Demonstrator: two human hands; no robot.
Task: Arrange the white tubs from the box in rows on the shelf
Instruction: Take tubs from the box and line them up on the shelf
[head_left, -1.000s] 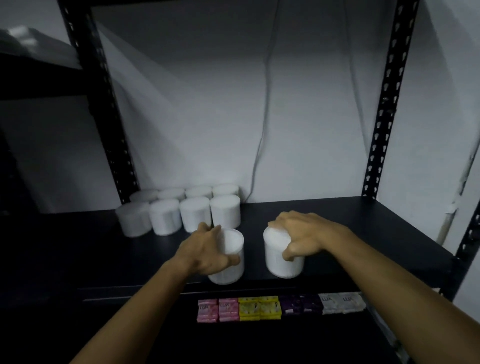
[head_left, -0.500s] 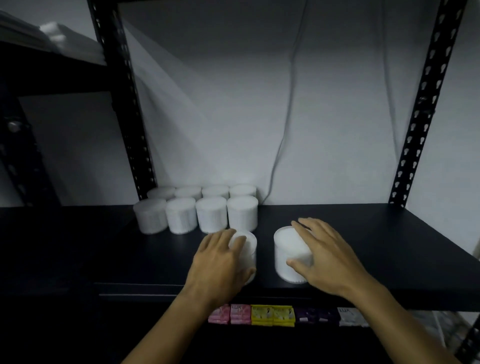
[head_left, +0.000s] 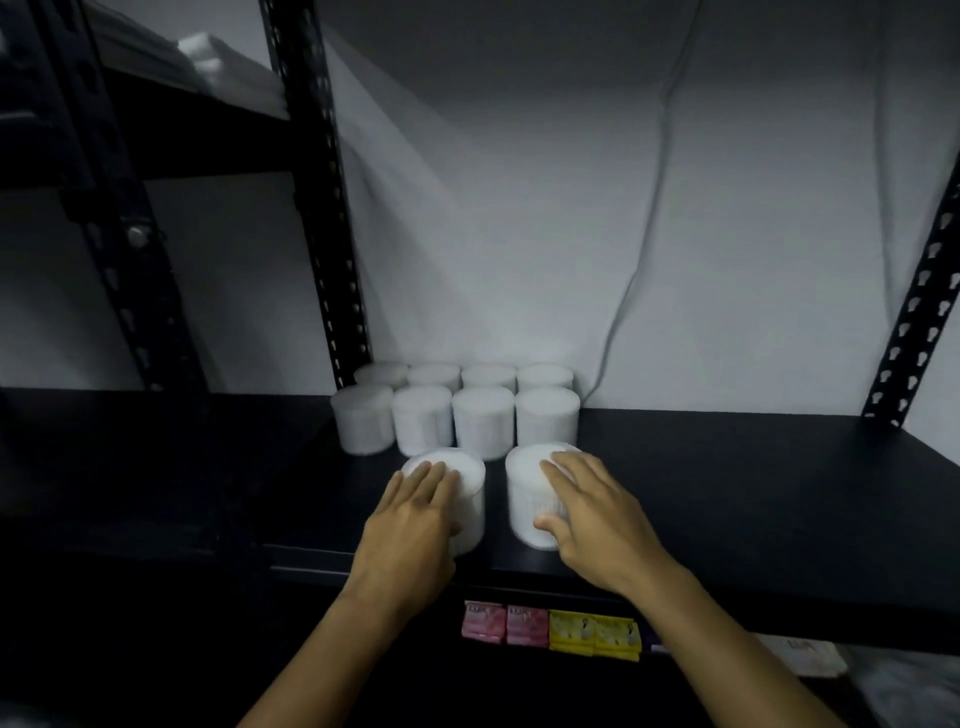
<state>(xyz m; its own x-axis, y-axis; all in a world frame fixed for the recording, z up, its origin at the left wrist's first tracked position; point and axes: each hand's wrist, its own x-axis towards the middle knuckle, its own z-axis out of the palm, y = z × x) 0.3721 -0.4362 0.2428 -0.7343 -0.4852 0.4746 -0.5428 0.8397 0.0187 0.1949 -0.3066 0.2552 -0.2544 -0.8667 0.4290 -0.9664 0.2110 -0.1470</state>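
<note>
Now left grip flat against left tub; right grip flat against right tub.

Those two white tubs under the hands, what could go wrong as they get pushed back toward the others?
The left hand and right hand lie flat on the two front tubs, not gripping, so a tub might tip or veer. Pushed hard, they could knock the back rows askew. The left one seems offset from the columns behind it, so the new row may sit crooked.
</note>
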